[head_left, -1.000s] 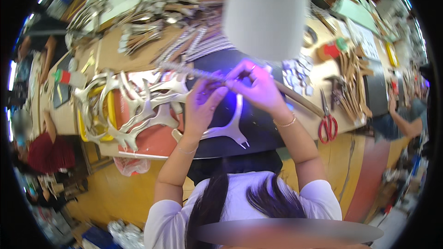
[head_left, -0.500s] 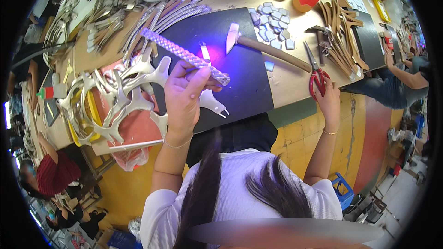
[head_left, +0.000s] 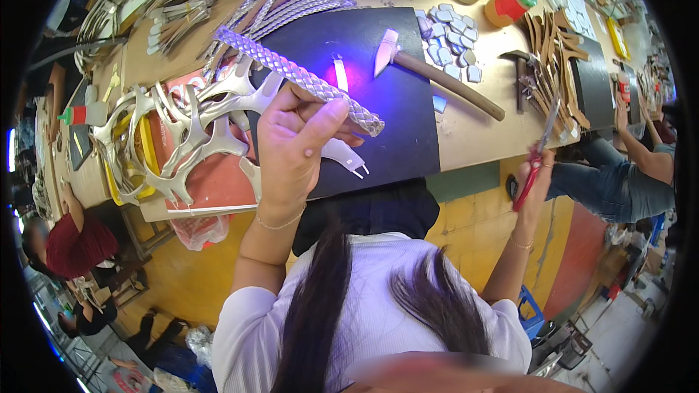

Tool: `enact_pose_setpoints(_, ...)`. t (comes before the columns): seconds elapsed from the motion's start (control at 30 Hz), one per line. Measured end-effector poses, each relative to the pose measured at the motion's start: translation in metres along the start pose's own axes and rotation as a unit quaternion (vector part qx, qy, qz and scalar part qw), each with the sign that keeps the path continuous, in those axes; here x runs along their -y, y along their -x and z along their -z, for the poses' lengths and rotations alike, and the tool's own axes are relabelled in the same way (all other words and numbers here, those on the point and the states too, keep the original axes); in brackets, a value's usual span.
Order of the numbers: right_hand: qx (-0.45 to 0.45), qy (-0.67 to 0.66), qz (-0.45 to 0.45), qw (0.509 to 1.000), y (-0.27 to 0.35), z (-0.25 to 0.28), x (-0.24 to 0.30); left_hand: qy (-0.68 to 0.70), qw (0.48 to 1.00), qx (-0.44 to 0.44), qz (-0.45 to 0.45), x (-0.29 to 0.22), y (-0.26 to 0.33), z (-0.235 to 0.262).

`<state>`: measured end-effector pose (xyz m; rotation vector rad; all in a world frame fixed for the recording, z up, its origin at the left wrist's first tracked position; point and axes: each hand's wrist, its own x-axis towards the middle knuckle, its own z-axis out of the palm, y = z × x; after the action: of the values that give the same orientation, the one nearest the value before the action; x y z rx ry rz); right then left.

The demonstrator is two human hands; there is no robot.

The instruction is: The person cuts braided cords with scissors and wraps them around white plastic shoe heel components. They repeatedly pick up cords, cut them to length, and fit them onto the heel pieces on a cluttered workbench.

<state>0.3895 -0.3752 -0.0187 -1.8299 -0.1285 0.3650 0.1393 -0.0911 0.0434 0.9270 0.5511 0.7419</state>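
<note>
My left hand [head_left: 291, 142] is raised over the black mat [head_left: 404, 138], pinching a silver braided strap [head_left: 280, 65] near its right end. The strap slants up to the left. Below that hand, a pale cut piece with two thin prongs [head_left: 345, 157] lies on the mat. A small light strip [head_left: 341, 73] sits behind the strap, lit by a purple glow. My right hand [head_left: 539, 182] is closed round the red handles of a pair of scissors [head_left: 535, 164], held up beyond the table's front edge with the blades pointing away.
A wooden-handled hammer [head_left: 448, 84] lies across the mat's right edge. Several small grey pieces [head_left: 453, 38], an orange bottle [head_left: 506, 7] and brown straps [head_left: 550, 65] are farther right. Silver strap parts [head_left: 193, 127] pile up at left. A co-worker [head_left: 633, 175] sits at right.
My right hand has lifted the scissors off the table and moved right with them. My left hand still holds the braided strap. The whole view has shifted slightly.
</note>
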Motion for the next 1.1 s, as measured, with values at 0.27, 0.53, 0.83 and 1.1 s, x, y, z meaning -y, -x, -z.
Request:
enact_pose_setpoints(0.27,0.481,-0.003,-0.014,0.877,0.088,-0.106,0.037,0.011,0.999,0.006,-0.039,-0.008,0.0,-0.002)
enact_pose_setpoints(0.53,0.521,0.001,0.014,0.854,0.086,-0.128,0.045,-0.016,0.999,-0.024,-0.037,-0.012,0.007,0.004)
enact_pose_setpoints(0.83,0.512,0.033,-0.011,0.858,0.082,-0.131,0.051,-0.061,0.998,-0.012,-0.023,-0.012,0.005,0.003)
enact_pose_setpoints(1.1,0.516,0.05,0.038,0.855,0.079,-0.13,0.059,-0.085,0.996,-0.021,-0.024,-0.012,0.006,-0.002)
